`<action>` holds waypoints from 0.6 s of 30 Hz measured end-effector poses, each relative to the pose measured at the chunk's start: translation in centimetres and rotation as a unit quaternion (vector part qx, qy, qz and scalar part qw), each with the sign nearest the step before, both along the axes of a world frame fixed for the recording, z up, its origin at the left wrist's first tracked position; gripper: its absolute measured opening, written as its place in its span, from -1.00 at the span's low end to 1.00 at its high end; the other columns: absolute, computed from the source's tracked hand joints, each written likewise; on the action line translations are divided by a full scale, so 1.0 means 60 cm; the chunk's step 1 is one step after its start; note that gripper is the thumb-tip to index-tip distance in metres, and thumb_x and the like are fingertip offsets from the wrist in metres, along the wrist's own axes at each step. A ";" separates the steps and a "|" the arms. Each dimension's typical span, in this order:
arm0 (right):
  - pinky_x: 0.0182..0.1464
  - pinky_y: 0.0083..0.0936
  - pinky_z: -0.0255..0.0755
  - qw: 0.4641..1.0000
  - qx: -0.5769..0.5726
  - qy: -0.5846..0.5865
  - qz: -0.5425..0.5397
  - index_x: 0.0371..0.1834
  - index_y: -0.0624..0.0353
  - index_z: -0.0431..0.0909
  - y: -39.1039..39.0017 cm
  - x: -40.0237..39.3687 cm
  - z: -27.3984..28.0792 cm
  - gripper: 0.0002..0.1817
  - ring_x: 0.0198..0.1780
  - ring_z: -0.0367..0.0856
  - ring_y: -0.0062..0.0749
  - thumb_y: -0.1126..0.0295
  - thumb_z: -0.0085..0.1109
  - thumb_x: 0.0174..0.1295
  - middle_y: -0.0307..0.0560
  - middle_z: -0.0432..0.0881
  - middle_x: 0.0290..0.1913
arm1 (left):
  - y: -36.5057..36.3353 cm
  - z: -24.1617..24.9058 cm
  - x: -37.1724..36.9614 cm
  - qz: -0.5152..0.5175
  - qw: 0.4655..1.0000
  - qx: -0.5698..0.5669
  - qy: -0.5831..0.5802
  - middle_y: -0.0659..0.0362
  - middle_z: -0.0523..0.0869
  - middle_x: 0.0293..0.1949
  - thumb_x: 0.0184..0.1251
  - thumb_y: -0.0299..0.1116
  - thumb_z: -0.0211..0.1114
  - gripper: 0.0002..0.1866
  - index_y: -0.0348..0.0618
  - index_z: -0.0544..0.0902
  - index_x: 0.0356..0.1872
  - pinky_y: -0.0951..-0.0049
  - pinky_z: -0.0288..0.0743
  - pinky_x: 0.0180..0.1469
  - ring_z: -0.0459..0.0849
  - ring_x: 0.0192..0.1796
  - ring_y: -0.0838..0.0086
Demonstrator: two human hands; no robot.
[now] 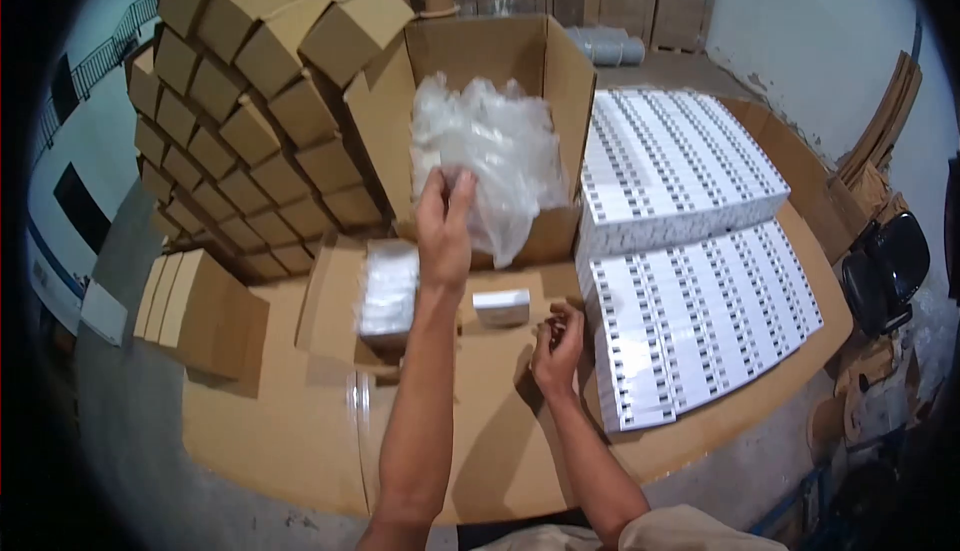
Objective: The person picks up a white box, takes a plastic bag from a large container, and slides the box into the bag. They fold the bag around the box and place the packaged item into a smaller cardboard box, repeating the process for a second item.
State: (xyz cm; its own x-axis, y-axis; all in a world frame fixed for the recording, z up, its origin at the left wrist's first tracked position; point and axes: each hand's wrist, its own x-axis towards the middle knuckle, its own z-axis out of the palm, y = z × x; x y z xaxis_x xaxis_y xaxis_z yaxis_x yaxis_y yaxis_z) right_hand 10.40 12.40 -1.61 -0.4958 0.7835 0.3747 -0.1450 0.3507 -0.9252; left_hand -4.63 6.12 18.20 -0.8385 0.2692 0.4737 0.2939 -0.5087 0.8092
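My left hand [446, 236] reaches up to the front of a tall open carton [570, 91] that holds a heap of clear plastic bags [490, 131]. Its thumb and fingers close on the edge of a plastic bag, and part of the plastic hangs over the carton's front. My right hand [560, 353] is low over the table, fingers loosely curled and apart, with nothing visible in them. Just left of it, a small white box [502, 307] lies on the cardboard-covered table. Beside my left forearm, an open carton [330, 301] contains a row of plastic-wrapped packs [388, 291].
Many small white boxes with printed labels [700, 321] are stacked in two levels on the right. Brown cartons [250, 131] form a high pile at the back left. Several more cartons [205, 321] stand at the table's left edge. A black chair [885, 271] is at the far right.
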 end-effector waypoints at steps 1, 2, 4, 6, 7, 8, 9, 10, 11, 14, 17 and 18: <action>0.07 -0.34 0.48 0.998 -0.034 0.032 0.032 0.18 0.37 0.44 -0.008 0.010 -0.002 -0.63 -0.03 0.59 -0.20 0.48 0.10 0.33 0.08 0.53 0.01 | -0.021 -0.036 0.032 0.007 1.000 -0.018 -0.012 0.36 0.54 -0.26 0.62 -0.27 0.20 -0.82 -0.18 0.57 -0.09 0.59 0.41 -0.09 0.44 -0.18 0.70; 0.05 -0.37 0.48 0.994 -0.067 0.067 0.063 0.17 0.36 0.45 -0.016 0.018 -0.006 -0.64 -0.05 0.58 -0.25 0.42 0.11 0.37 0.05 0.55 0.00 | -0.042 -0.074 0.061 0.014 0.999 -0.036 -0.022 0.35 0.55 -0.25 0.63 -0.28 0.20 -0.82 -0.18 0.57 -0.09 0.59 0.41 -0.10 0.45 -0.18 0.70; 0.01 -0.42 0.47 0.979 -0.094 0.120 0.138 0.16 0.33 0.47 -0.021 0.031 0.012 -0.64 -0.07 0.57 -0.36 0.31 0.12 0.42 -0.01 0.57 -0.03 | -0.068 -0.137 0.110 0.023 0.997 -0.052 -0.052 0.34 0.58 -0.23 0.63 -0.29 0.21 -0.83 -0.18 0.57 -0.09 0.59 0.42 -0.12 0.47 -0.19 0.71; -0.01 -0.46 0.46 0.957 -0.085 0.159 0.226 0.16 0.29 0.48 -0.026 0.046 0.055 -0.60 -0.07 0.54 -0.45 0.19 0.13 0.46 -0.06 0.59 -0.05 | -0.081 -0.187 0.144 0.028 0.994 -0.055 -0.091 0.33 0.60 -0.23 0.64 -0.29 0.21 -0.84 -0.17 0.57 -0.11 0.60 0.42 -0.13 0.48 -0.19 0.71; -0.16 -0.58 0.43 0.941 -0.151 0.192 0.233 0.04 0.26 0.55 -0.041 0.038 0.061 -0.65 -0.22 0.52 -0.60 0.22 0.29 0.38 -0.18 0.60 -0.21 | -0.085 -0.223 0.144 0.039 0.993 -0.068 -0.088 0.34 0.60 -0.25 0.63 -0.27 0.24 -0.81 -0.18 0.56 -0.15 0.60 0.42 -0.15 0.50 -0.22 0.71; -0.21 -0.61 0.41 0.960 -0.115 0.124 0.223 -0.02 0.27 0.57 -0.041 0.039 0.060 -0.67 -0.27 0.50 -0.64 0.24 0.35 0.35 -0.23 0.60 -0.26 | -0.091 -0.255 0.142 0.040 0.991 -0.088 -0.087 0.33 0.62 -0.22 0.63 -0.29 0.24 -0.83 -0.18 0.57 -0.11 0.60 0.44 -0.12 0.52 -0.19 0.71; -0.26 -0.64 0.39 0.972 -0.077 0.056 0.214 -0.07 0.27 0.58 -0.039 0.039 0.059 -0.69 -0.31 0.48 -0.68 0.27 0.40 0.32 -0.28 0.60 -0.31 | -0.095 -0.271 0.141 0.042 0.990 -0.107 -0.086 0.32 0.64 -0.19 0.63 -0.31 0.23 -0.85 -0.19 0.57 -0.08 0.59 0.46 -0.09 0.54 -0.17 0.70; -0.30 -0.67 0.36 0.979 -0.038 -0.012 0.202 -0.13 0.28 0.59 -0.038 0.040 0.059 -0.70 -0.36 0.46 -0.72 0.29 0.45 0.30 -0.32 0.60 -0.36 | -0.099 -0.286 0.142 0.043 0.988 -0.125 -0.083 0.30 0.66 -0.15 0.64 -0.33 0.23 -0.86 -0.19 0.57 -0.05 0.58 0.48 -0.06 0.56 -0.14 0.70; -0.41 -0.70 0.29 0.982 -0.052 0.018 0.180 -0.23 0.28 0.61 -0.040 0.032 0.048 -0.79 -0.48 0.39 -0.77 0.41 0.48 0.28 -0.43 0.57 -0.45 | -0.100 -0.299 0.142 0.047 0.989 -0.115 -0.083 0.32 0.64 -0.19 0.62 -0.32 0.26 -0.85 -0.19 0.57 -0.09 0.59 0.46 -0.09 0.54 -0.16 0.70; -0.36 -0.71 0.32 0.977 -0.120 0.038 0.171 -0.22 0.26 0.63 -0.030 0.032 0.042 -0.85 -0.42 0.43 -0.77 0.43 0.39 0.37 -0.40 0.60 -0.40 | -0.096 -0.302 0.145 0.060 0.989 -0.109 -0.075 0.34 0.60 -0.27 0.58 -0.31 0.32 -0.82 -0.19 0.56 -0.15 0.62 0.43 -0.14 0.51 -0.21 0.71; -0.26 -0.74 0.35 0.968 -0.174 0.087 0.157 -0.20 0.24 0.62 -0.019 0.032 0.055 -0.89 -0.33 0.48 -0.76 0.44 0.32 0.44 -0.37 0.63 -0.34 | -0.103 -0.299 0.144 0.077 0.986 -0.141 -0.052 0.35 0.60 -0.27 0.57 -0.32 0.33 -0.83 -0.19 0.57 -0.13 0.62 0.42 -0.13 0.51 -0.21 0.70; -0.20 -0.72 0.38 0.955 -0.211 0.114 0.172 -0.16 0.24 0.61 -0.015 0.031 0.049 -0.88 -0.28 0.50 -0.74 0.42 0.31 0.45 -0.34 0.64 -0.30 | -0.104 -0.300 0.146 0.080 0.986 -0.139 -0.051 0.35 0.60 -0.27 0.57 -0.32 0.33 -0.83 -0.19 0.57 -0.12 0.62 0.42 -0.13 0.51 -0.21 0.70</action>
